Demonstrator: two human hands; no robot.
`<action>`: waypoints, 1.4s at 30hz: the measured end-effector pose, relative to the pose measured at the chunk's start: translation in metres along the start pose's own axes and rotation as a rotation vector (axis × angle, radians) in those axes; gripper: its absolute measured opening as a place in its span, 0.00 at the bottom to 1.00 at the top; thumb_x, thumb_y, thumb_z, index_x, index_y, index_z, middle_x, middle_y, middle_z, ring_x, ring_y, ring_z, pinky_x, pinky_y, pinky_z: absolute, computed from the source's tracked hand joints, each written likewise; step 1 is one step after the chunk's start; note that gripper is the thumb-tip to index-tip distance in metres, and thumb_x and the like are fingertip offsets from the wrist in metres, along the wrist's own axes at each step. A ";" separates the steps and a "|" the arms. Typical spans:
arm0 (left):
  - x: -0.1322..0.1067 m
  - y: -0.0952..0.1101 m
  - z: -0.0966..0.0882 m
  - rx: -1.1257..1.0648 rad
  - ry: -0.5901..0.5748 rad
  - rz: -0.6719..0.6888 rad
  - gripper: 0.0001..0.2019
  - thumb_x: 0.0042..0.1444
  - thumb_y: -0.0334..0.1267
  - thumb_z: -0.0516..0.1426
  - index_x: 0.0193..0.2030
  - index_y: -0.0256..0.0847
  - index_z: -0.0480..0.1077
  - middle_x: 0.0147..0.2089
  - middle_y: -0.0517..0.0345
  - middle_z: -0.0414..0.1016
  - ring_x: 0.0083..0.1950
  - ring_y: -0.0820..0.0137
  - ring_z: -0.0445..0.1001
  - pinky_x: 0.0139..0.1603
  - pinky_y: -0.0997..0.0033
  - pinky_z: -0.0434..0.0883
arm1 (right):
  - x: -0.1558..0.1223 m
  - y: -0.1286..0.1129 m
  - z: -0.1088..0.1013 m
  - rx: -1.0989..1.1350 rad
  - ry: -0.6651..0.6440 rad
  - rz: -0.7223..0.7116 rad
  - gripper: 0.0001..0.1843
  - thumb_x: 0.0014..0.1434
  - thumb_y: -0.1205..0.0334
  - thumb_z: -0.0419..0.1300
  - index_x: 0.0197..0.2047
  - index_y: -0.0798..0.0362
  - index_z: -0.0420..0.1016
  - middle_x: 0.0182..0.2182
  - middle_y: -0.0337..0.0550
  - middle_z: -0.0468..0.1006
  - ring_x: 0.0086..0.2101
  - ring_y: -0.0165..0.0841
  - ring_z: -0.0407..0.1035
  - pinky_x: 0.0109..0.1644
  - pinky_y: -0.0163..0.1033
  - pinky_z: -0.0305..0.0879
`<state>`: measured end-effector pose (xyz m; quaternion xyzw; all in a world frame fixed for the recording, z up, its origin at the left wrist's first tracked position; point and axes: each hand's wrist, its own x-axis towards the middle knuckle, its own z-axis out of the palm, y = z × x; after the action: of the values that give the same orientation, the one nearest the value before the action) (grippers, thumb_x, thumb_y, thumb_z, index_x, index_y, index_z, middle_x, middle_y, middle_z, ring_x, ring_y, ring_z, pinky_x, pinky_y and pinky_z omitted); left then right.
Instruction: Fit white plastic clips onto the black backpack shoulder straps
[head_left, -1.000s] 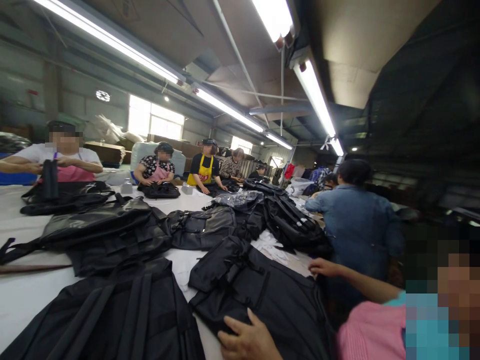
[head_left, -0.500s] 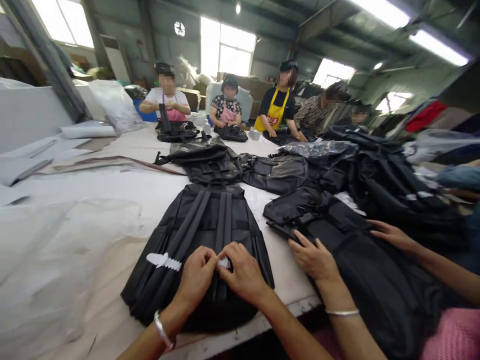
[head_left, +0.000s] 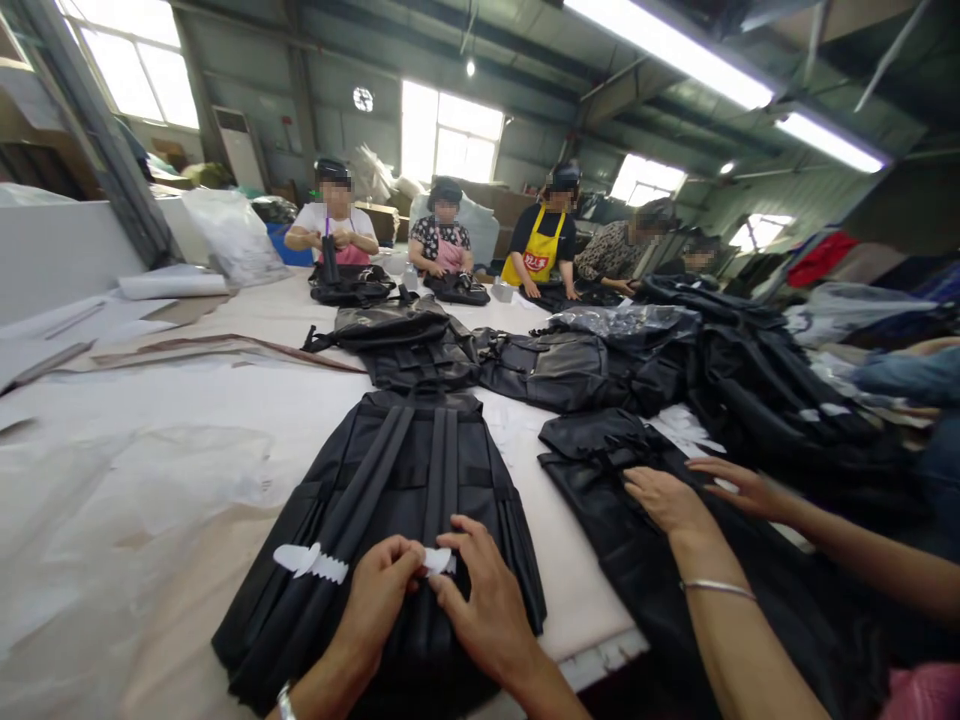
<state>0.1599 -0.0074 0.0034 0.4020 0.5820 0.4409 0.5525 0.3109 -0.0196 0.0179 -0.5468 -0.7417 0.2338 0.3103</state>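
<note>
A black backpack (head_left: 390, 450) lies in front of me with its two shoulder straps facing up. Around the left strap sits a white strip (head_left: 311, 562) with a rounded end and a toothed end. A second white strip (head_left: 436, 562) lies across the right strap, between my hands. My left hand (head_left: 382, 590) pinches the left end of that strip with thumb and forefinger. My right hand (head_left: 484, 600) is at its other end, thumb and fingers apart over the strap.
To my right, a co-worker's hands (head_left: 667, 500) rest over another black backpack (head_left: 600, 520). More black bags (head_left: 555, 365) lie farther across the table. Clear plastic sheeting (head_left: 135, 540) covers the left side. Several people stand at the far side.
My fingers have moved apart, so more of the second white strip shows. My right fingers have opened. The co-worker's hands have shifted over the neighbouring backpack, and the view has tilted up slightly.
</note>
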 end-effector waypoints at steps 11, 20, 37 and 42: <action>-0.007 -0.007 0.002 0.115 0.017 0.136 0.15 0.55 0.49 0.54 0.28 0.38 0.69 0.27 0.60 0.68 0.33 0.68 0.66 0.35 0.72 0.62 | 0.003 -0.015 0.002 -0.092 0.048 0.293 0.11 0.62 0.57 0.53 0.29 0.50 0.67 0.26 0.37 0.74 0.29 0.33 0.69 0.32 0.35 0.54; 0.000 -0.001 -0.002 0.062 0.043 0.071 0.14 0.51 0.48 0.55 0.26 0.38 0.69 0.25 0.61 0.66 0.30 0.70 0.63 0.32 0.72 0.60 | 0.002 -0.003 -0.002 0.033 0.048 0.367 0.14 0.62 0.56 0.51 0.26 0.51 0.65 0.22 0.36 0.69 0.26 0.31 0.65 0.30 0.34 0.51; -0.004 -0.026 -0.008 -0.112 -0.006 -0.040 0.18 0.47 0.52 0.59 0.26 0.37 0.68 0.26 0.59 0.65 0.29 0.70 0.62 0.31 0.73 0.61 | -0.002 0.015 0.020 0.305 0.133 0.417 0.15 0.57 0.53 0.52 0.24 0.52 0.61 0.21 0.36 0.67 0.26 0.31 0.63 0.30 0.33 0.53; -0.019 -0.026 -0.012 0.223 -0.003 0.384 0.13 0.59 0.46 0.52 0.29 0.41 0.66 0.33 0.56 0.67 0.37 0.66 0.67 0.41 0.70 0.64 | -0.002 0.017 0.026 0.310 0.135 0.433 0.16 0.56 0.50 0.50 0.24 0.51 0.60 0.21 0.36 0.67 0.27 0.32 0.64 0.33 0.34 0.55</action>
<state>0.1501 -0.0339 -0.0155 0.5649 0.5392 0.4703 0.4111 0.3038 -0.0164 -0.0124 -0.6529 -0.5406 0.3685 0.3817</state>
